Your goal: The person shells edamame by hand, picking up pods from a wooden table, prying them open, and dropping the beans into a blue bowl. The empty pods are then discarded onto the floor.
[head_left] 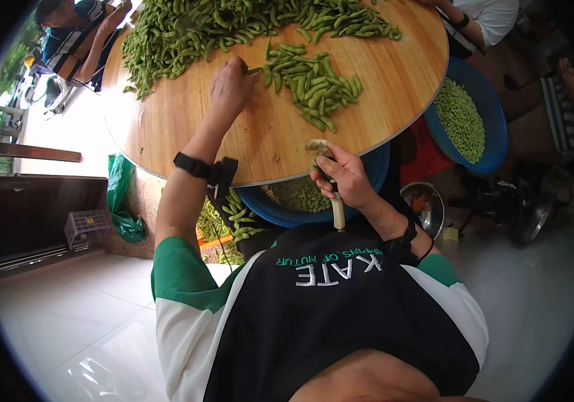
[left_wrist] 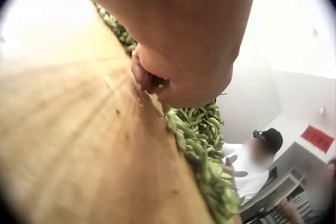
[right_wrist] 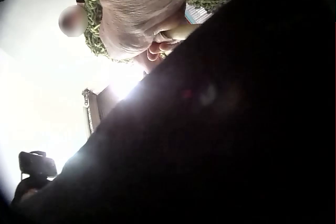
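My left hand [head_left: 232, 87] is low over the round wooden table [head_left: 186, 130], its fingers curled and pinching a dark green soybean pod [head_left: 253, 70]. Just right of it lies a small loose group of soybean pods [head_left: 314, 87]. In the left wrist view the left hand [left_wrist: 178, 77] hides most of what its fingers hold. Near the table's front edge my right hand [head_left: 349, 175] grips a tool with a pale handle [head_left: 338, 213] that points down towards my shirt. Its working end is hidden by the fingers. The right wrist view shows this hand [right_wrist: 142, 29] partly behind dark cloth.
A big heap of pods [head_left: 186, 40] covers the table's far side. Below the front edge, a blue basin [head_left: 260, 201] holds shelled beans; another blue basin [head_left: 495, 120] of beans stands at right. A metal bowl [head_left: 428, 208] is on the floor. Other people sit around the table.
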### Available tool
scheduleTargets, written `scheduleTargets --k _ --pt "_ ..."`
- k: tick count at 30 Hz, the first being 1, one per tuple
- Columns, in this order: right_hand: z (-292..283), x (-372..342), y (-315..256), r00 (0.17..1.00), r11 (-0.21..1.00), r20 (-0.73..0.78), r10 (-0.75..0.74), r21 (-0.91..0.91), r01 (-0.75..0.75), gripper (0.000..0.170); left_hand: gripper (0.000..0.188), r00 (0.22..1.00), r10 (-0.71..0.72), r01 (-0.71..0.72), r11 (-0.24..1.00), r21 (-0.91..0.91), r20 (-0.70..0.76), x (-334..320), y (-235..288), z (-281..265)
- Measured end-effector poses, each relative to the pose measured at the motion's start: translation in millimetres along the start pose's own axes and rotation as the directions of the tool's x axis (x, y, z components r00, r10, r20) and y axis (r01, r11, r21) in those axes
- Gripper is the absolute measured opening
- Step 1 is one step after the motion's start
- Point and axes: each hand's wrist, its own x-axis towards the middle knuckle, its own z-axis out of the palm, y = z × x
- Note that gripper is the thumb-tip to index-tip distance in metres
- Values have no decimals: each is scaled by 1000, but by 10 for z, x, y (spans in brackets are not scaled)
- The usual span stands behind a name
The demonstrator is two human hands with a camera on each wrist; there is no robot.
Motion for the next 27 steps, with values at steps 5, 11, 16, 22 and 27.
scheduleTargets --k 5,11,16,22,27 --pt "104 128 -136 1000 999 -13 11 33 -11 39 13 987 -129 158 816 -556 92 -487 244 -350" --pt "164 210 -115 996 968 69 50 242 -66 22 6 888 -83 456 287 -842 453 -1127 706 -574" --pt "203 128 -76 993 961 114 11 274 -42 26 8 845 -93 533 215 -818 526 -1271 710 -547" --pt "237 49 -63 988 954 155 -1 295 -45 45 15 905 -87 423 295 -857 417 -1418 800 -472" --pt "219 36 -66 988 951 157 6 305 -54 47 14 957 -80 290 287 -913 278 -1485 837 -418"
